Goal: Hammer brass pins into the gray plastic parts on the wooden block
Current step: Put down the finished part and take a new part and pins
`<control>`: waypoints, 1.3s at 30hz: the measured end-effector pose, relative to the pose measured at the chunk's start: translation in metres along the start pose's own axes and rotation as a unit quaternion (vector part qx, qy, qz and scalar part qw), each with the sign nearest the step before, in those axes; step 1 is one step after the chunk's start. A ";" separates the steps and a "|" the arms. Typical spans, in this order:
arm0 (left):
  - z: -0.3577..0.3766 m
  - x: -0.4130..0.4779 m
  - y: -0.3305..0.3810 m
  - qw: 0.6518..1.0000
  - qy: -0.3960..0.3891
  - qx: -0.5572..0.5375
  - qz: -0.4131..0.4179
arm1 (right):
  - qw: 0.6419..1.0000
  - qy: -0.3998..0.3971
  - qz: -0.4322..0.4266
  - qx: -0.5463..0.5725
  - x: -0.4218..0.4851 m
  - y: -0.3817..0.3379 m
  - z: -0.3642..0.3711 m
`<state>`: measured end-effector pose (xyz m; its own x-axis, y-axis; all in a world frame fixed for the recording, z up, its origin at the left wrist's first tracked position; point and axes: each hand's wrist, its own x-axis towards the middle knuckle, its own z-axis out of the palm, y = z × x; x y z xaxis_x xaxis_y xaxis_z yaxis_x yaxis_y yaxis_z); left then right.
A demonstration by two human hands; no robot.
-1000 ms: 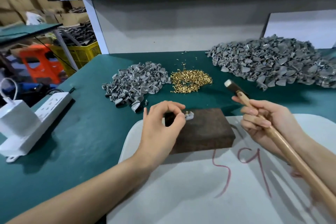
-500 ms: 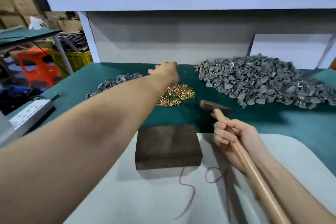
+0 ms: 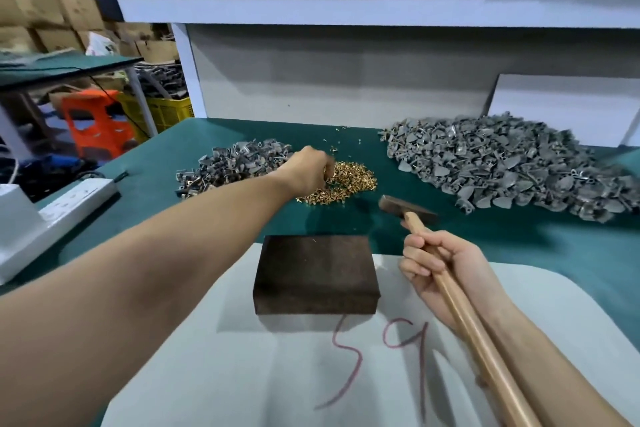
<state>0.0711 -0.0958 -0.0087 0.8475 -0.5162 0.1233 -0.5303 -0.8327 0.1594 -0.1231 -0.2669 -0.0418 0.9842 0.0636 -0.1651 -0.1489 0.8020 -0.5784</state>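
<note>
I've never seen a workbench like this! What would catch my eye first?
Probably the glittering pile of brass pins in the middle of the green table, with the left hand down at its left edge. Next comes the huge heap of gray plastic parts at the back right. Nearer, the right hand grips a hammer just right of the dark wooden block.

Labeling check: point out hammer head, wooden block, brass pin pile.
hammer head [image 3: 396, 203], head view, top face.
wooden block [image 3: 315, 263], head view, top face.
brass pin pile [image 3: 355, 180], head view, right half.
</note>
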 end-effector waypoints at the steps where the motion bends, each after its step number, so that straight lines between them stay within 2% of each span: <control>1: -0.001 -0.001 -0.001 1.000 0.002 -0.005 -0.007 | 1.000 -0.001 0.001 -0.002 0.000 0.000 0.000; 4: -0.007 -0.003 -0.004 0.999 0.011 -0.044 -0.027 | 1.000 -0.002 0.001 -0.012 0.000 -0.001 0.000; 6: -0.018 -0.001 -0.007 0.985 0.048 -0.148 -0.079 | 1.000 -0.001 0.002 -0.015 0.000 0.000 0.000; 7: -0.025 -0.002 -0.011 0.965 0.063 -0.224 -0.121 | 1.000 0.001 0.002 -0.016 0.000 0.000 0.000; 9: -0.045 -0.005 -0.020 0.900 0.075 -0.385 -0.189 | 1.000 0.002 0.003 -0.021 0.000 -0.001 -0.001; 10: -0.054 -0.008 -0.028 0.851 0.069 -0.478 -0.204 | 1.000 0.000 0.003 -0.025 0.000 0.000 -0.001; 11: -0.061 -0.008 -0.035 0.769 0.057 -0.599 -0.215 | 1.000 -0.001 0.003 -0.029 0.001 0.000 -0.001; 12: -0.066 -0.015 -0.041 0.618 0.052 -0.744 -0.249 | 0.999 -0.002 0.003 -0.034 0.002 0.000 -0.002; 13: -0.066 -0.021 -0.046 0.443 0.064 -0.853 -0.267 | 0.999 -0.003 0.001 -0.038 0.003 0.000 -0.003; 14: -0.061 -0.027 -0.050 0.321 0.083 -0.902 -0.276 | 0.999 -0.004 -0.002 -0.042 0.003 0.000 -0.004; 15: -0.056 -0.035 -0.055 0.257 0.103 -0.917 -0.286 | 0.999 -0.007 -0.003 -0.045 0.004 0.001 -0.004; 16: -0.050 -0.040 -0.058 0.220 0.118 -0.922 -0.296 | 0.999 -0.008 -0.002 -0.047 0.005 0.001 -0.004; 18: -0.038 -0.053 -0.069 0.181 0.146 -0.919 -0.318 | 0.999 -0.012 0.003 -0.044 0.005 0.002 -0.006; 19: -0.037 -0.060 -0.073 0.182 0.145 -0.915 -0.329 | 0.999 -0.015 0.004 -0.044 0.005 0.001 -0.007; 20: -0.037 -0.067 -0.076 0.211 0.138 -0.908 -0.335 | 0.999 -0.017 0.005 -0.044 0.005 0.001 -0.007; 21: -0.038 -0.072 -0.080 0.266 0.131 -0.893 -0.339 | 0.999 -0.019 0.004 -0.046 0.004 0.001 -0.008; 23: -0.039 -0.083 -0.085 0.429 0.116 -0.827 -0.345 | 0.999 -0.020 0.005 -0.046 0.005 0.001 -0.008; 25: -0.040 -0.095 -0.090 0.619 0.101 -0.693 -0.356 | 0.999 -0.016 0.010 -0.048 0.006 0.001 -0.008; 27: -0.038 -0.109 -0.093 0.826 0.068 -0.451 -0.331 | 0.999 -0.017 0.017 -0.049 0.006 0.000 -0.008; 28: -0.034 -0.117 -0.096 0.912 0.047 -0.281 -0.294 | 0.998 -0.017 0.020 -0.049 0.006 0.000 -0.007; 29: -0.027 -0.123 -0.097 0.963 0.017 -0.111 -0.245 | 0.998 -0.015 0.021 -0.051 0.006 0.000 -0.006; 30: -0.021 -0.128 -0.097 0.980 -0.007 0.021 -0.200 | 0.998 -0.011 0.021 -0.052 0.005 0.000 -0.005; 31: -0.014 -0.131 -0.095 0.981 -0.013 0.085 -0.173 | 0.998 -0.007 0.019 -0.056 0.004 0.000 -0.004; 32: -0.009 -0.133 -0.093 0.982 0.001 0.096 -0.160 | 0.998 -0.002 0.016 -0.062 0.004 0.001 -0.003; 35: -0.005 -0.133 -0.084 0.987 0.066 0.057 -0.136 | 0.997 0.018 0.010 -0.080 0.006 0.004 -0.001; 39: -0.014 -0.136 -0.062 0.986 0.079 -0.063 -0.134 | 0.989 0.058 0.024 -0.135 0.012 0.004 -0.002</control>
<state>-0.0117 0.0284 -0.0218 0.9493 -0.2344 0.2094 -0.2938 -0.8986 0.3259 -0.1122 -0.2643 -0.0481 0.9604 0.0166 -0.2782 -0.2300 0.6106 -0.7578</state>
